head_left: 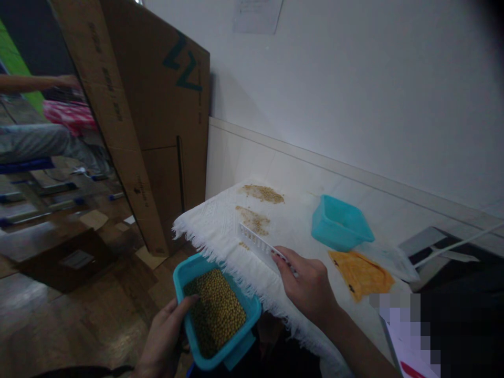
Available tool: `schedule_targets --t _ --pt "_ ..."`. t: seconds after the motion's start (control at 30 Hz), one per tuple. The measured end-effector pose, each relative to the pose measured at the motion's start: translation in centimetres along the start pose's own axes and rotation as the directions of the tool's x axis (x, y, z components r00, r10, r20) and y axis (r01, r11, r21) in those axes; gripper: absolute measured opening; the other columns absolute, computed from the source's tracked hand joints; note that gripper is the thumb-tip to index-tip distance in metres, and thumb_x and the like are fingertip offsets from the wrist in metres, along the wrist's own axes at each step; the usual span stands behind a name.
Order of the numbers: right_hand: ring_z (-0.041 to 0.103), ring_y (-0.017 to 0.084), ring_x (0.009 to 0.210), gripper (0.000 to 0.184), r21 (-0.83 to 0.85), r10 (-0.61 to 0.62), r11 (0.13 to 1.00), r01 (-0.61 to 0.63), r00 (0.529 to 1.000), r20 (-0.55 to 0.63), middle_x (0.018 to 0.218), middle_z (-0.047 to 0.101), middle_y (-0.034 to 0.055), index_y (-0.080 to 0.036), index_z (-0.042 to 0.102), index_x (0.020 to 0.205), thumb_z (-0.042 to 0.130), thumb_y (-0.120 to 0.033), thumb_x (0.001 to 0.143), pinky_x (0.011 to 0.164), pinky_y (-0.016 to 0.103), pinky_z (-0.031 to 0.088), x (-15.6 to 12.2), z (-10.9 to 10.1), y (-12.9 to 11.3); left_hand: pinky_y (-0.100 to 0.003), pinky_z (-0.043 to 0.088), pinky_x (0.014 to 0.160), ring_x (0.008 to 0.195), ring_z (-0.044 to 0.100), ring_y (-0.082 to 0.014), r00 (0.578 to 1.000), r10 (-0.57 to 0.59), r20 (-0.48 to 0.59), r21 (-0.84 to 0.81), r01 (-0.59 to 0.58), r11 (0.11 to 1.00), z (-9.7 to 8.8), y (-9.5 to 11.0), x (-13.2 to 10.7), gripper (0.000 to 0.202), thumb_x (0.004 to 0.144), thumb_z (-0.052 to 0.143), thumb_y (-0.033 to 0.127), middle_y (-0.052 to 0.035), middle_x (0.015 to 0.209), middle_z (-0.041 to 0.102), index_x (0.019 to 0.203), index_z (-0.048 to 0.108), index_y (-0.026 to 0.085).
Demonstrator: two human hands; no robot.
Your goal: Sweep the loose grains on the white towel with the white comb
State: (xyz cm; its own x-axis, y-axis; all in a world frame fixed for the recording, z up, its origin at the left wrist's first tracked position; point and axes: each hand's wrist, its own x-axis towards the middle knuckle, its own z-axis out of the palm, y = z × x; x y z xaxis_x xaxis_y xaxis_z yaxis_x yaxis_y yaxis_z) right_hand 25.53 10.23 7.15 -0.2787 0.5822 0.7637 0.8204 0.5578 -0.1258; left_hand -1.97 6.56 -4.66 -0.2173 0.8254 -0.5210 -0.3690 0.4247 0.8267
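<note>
My left hand (165,328) grips the near left rim of a turquoise plastic tub (179,281), thumb over the edge. Yellow soybeans (220,310) fill its lower part, and the tub is held just below the table's fringed edge. In my right hand (309,286) is a long white slotted plastic strip (255,242), its exact kind unclear, angled over the white cloth (214,218). Beyond its tip lie a small scatter of soybeans (258,224) and a larger patch of soybeans (268,194) farther back.
A second turquoise tub (340,223) stands at the table's back right, beside an orange cloth pouch (362,273) and a clear plastic lid (397,262). A tall cardboard box (169,105) rises at the left. Another person's arm (35,83) shows beyond it.
</note>
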Motion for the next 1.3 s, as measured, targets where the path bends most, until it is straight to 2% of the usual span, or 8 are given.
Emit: schedule_targets --t 0.1,0.27,0.43,0.6,0.83,0.93,1.1,1.3 --pt "0.078 0.018 0.048 0.037 0.004 -0.006 1.0 0.006 1.0 -0.001 0.074 0.086 0.0078 -0.011 0.088 0.104 0.054 -0.019 0.116 0.052 0.022 0.058 0.0 0.0 -0.1 -0.025 0.039 0.043 0.046 0.053 -0.0148 1.0 0.002 -0.008 -0.009 -0.002 1.0 0.1 -0.1 0.0 0.038 0.053 0.103 0.043 0.0004 0.056 0.069 0.073 0.079 0.02" --pt "0.079 0.018 0.05 0.036 0.013 -0.005 1.0 0.005 1.0 0.015 0.078 0.088 0.0068 -0.016 0.089 0.106 0.055 -0.022 0.117 0.054 0.022 0.062 -0.2 0.0 0.1 -0.025 0.026 0.038 0.038 0.035 -0.011 0.999 -0.022 -0.046 -0.011 0.022 1.0 0.2 0.1 0.4 0.04 0.053 0.102 0.047 0.008 0.044 0.051 0.073 0.08 0.02" --pt "0.08 0.018 0.051 0.037 0.047 -0.032 0.998 0.031 0.999 0.022 0.076 0.088 0.0062 -0.015 0.088 0.107 0.054 -0.023 0.118 0.053 0.021 0.063 -0.6 -0.5 -0.8 -0.025 0.034 0.043 0.045 0.047 -0.0141 0.997 0.03 -0.069 -0.012 -0.031 0.999 0.3 0.9 0.2 0.04 0.052 0.101 0.046 0.0056 0.048 0.056 0.075 0.081 0.019" --pt "0.082 0.018 0.055 0.035 0.06 -0.033 0.998 0.03 0.998 0.06 0.083 0.09 0.0079 -0.017 0.089 0.109 0.055 -0.02 0.116 0.056 0.023 0.067 -1.3 -1.5 -2.3 -0.026 0.04 0.046 0.051 0.055 -0.0158 0.998 -0.002 -0.068 -0.021 0.001 1.0 0.8 2.1 -0.6 0.042 0.047 0.101 0.046 -0.0019 0.059 0.07 0.071 0.079 0.019" --pt "0.082 0.02 0.054 0.037 -0.052 0.074 0.996 -0.077 0.995 -0.065 0.081 0.09 0.0076 -0.019 0.089 0.104 0.058 -0.032 0.118 0.06 0.025 0.067 -1.3 -1.6 1.4 -0.026 0.047 0.048 0.054 0.063 -0.0181 0.999 -0.024 -0.048 -0.022 0.023 0.999 0.7 1.8 -0.5 0.043 0.049 0.103 0.046 -0.0025 0.061 0.074 0.074 0.08 0.02" --pt "0.081 0.02 0.053 0.04 -0.077 0.078 0.994 -0.082 0.995 -0.062 0.08 0.089 0.0073 -0.02 0.089 0.104 0.056 -0.035 0.119 0.059 0.024 0.065 -1.5 -1.0 2.9 -0.026 0.045 0.047 0.052 0.06 -0.0178 0.999 -0.022 -0.041 -0.021 0.022 1.0 0.5 1.3 -0.3 0.04 0.051 0.103 0.044 -0.0007 0.057 0.071 0.072 0.079 0.021" --pt "0.079 0.019 0.05 0.043 -0.068 0.097 0.993 -0.1 0.994 -0.042 0.077 0.088 0.0058 -0.021 0.09 0.104 0.054 -0.039 0.12 0.058 0.024 0.064 -2.0 -0.4 3.1 -0.027 0.038 0.044 0.046 0.052 -0.015 0.999 0.004 -0.039 -0.021 -0.005 1.0 0.4 0.9 -0.3 0.035 0.056 0.102 0.04 0.0005 0.057 0.069 0.073 0.079 0.02" --pt "0.081 0.02 0.053 0.04 -0.052 0.088 0.995 -0.09 0.996 -0.028 0.08 0.089 0.006 -0.021 0.089 0.104 0.056 -0.037 0.119 0.059 0.025 0.065 -1.7 -0.8 2.7 -0.025 0.036 0.043 0.047 0.052 -0.0148 0.999 -0.003 -0.041 -0.029 0.001 1.0 0.2 0.7 0.2 0.039 0.051 0.104 0.041 -0.0003 0.056 0.069 0.074 0.082 0.019"
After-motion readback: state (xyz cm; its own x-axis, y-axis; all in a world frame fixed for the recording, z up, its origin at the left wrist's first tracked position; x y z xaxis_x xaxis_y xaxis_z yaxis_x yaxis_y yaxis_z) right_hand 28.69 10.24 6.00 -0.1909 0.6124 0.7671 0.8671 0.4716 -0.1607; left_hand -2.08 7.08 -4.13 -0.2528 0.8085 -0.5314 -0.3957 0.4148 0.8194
